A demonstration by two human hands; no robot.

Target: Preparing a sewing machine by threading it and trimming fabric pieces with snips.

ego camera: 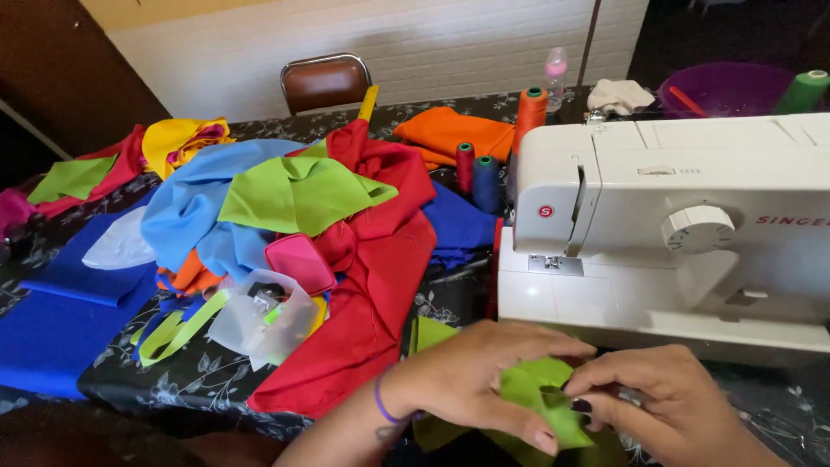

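Note:
My left hand (484,380) and my right hand (666,402) meet at the bottom of the view, both pinching a small piece of lime green fabric (540,398) between fingers and thumbs. The cloth is folded and bunched between them. A purple band circles my left wrist. Just behind the hands stands a white sewing machine (674,225), its needle area facing left above the fabric.
A heap of red cloth (380,259), blue cloth (190,207) and green cloth (298,190) covers the dark flowered table. A pink box (300,262) and clear plastic container (259,316) lie there. Thread spools (531,108) stand beside orange cloth. A chair (325,82) and purple bowl (722,86) sit behind.

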